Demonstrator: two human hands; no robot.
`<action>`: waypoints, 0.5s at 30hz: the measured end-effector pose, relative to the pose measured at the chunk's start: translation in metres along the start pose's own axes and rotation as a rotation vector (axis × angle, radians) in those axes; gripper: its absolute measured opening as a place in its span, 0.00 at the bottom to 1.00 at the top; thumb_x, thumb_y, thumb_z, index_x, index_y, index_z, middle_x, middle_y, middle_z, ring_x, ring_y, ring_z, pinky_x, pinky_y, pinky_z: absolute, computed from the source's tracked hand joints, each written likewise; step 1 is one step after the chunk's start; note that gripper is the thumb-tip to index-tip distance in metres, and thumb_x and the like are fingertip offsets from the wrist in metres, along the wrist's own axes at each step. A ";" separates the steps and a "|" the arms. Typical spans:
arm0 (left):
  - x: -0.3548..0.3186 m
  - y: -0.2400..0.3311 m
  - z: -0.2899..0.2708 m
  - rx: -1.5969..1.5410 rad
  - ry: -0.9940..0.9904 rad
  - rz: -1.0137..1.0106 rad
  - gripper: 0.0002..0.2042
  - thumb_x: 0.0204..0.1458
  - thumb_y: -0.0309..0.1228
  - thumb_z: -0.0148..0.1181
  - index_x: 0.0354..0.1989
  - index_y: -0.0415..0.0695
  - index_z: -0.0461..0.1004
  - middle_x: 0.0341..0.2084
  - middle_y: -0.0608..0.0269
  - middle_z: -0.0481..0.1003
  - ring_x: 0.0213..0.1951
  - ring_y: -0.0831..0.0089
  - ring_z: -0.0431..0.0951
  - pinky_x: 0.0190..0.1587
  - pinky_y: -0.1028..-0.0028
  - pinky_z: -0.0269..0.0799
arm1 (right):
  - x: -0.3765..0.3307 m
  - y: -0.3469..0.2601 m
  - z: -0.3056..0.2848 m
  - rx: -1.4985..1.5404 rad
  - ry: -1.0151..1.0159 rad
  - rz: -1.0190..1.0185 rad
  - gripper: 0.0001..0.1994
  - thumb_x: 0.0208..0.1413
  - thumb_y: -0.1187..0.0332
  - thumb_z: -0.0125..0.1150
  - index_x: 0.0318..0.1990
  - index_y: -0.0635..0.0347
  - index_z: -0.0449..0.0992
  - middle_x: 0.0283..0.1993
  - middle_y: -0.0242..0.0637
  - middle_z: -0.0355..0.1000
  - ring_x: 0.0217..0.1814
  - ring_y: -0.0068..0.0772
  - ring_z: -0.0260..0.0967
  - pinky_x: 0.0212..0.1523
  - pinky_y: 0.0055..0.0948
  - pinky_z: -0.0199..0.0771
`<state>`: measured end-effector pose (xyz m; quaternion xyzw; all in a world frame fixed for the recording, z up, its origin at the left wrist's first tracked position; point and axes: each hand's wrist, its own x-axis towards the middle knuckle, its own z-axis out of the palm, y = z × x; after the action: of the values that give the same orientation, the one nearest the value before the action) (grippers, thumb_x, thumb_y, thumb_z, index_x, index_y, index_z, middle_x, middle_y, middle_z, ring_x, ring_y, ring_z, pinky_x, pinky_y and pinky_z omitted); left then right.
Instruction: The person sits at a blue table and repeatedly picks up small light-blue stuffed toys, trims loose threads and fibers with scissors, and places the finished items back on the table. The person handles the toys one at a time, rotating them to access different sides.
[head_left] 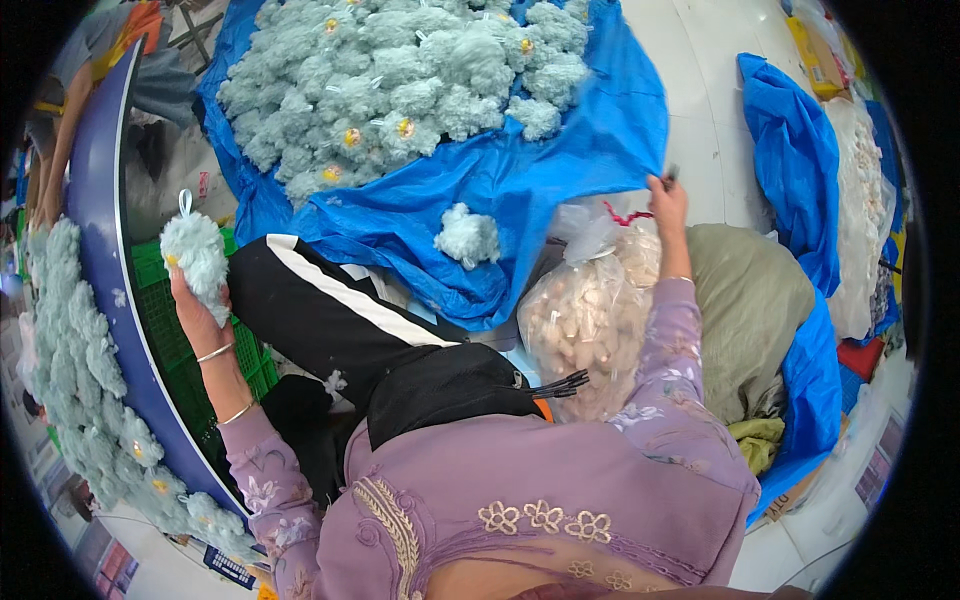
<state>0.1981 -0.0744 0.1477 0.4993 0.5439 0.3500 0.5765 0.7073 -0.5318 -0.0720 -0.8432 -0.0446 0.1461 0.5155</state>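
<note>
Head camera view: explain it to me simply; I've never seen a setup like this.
There is no robot here, just a person's two bare hands. The single picture comes from a wide camera worn on the head, looking down, so straight edges bend and the corners go dark. The purple sleeves are the wearer's own.

The left hand holds a pale blue fluffy ball with a loop on top. The right hand is raised, pinching a small dark thing too small to name.

Ahead, a blue sheet carries a pile of similar fluffy balls. A clear bag of pale pieces sits near the right forearm.
</note>
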 end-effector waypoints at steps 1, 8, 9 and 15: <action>-0.001 -0.002 -0.003 0.008 -0.009 -0.003 0.25 0.58 0.52 0.49 0.54 0.46 0.67 0.38 0.67 0.75 0.29 0.79 0.75 0.22 0.82 0.65 | 0.002 0.004 -0.017 0.015 0.034 0.025 0.12 0.52 0.63 0.65 0.34 0.63 0.72 0.22 0.29 0.67 0.18 0.19 0.61 0.17 0.23 0.60; -0.003 -0.005 -0.014 -0.063 0.017 0.003 0.23 0.58 0.48 0.54 0.53 0.40 0.69 0.39 0.64 0.76 0.34 0.77 0.77 0.27 0.80 0.69 | 0.034 0.044 -0.083 -0.365 0.150 0.296 0.11 0.48 0.64 0.60 0.28 0.65 0.72 0.19 0.34 0.66 0.17 0.27 0.63 0.17 0.30 0.63; -0.005 -0.005 -0.014 -0.067 -0.001 0.008 0.24 0.59 0.48 0.54 0.53 0.40 0.69 0.40 0.63 0.76 0.34 0.76 0.77 0.28 0.79 0.70 | 0.036 0.040 -0.079 -0.458 0.146 0.344 0.11 0.47 0.64 0.59 0.27 0.65 0.72 0.19 0.35 0.66 0.16 0.28 0.63 0.17 0.31 0.63; -0.022 -0.008 -0.009 -0.084 -0.003 0.023 0.21 0.60 0.45 0.53 0.54 0.42 0.69 0.40 0.65 0.76 0.35 0.78 0.77 0.26 0.80 0.70 | -0.009 -0.061 0.048 -0.442 -0.077 -0.464 0.11 0.54 0.63 0.59 0.35 0.64 0.76 0.33 0.45 0.75 0.34 0.38 0.73 0.37 0.35 0.72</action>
<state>0.1850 -0.0950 0.1470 0.4813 0.5220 0.3783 0.5939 0.6896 -0.4647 -0.0367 -0.8960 -0.2855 0.0433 0.3373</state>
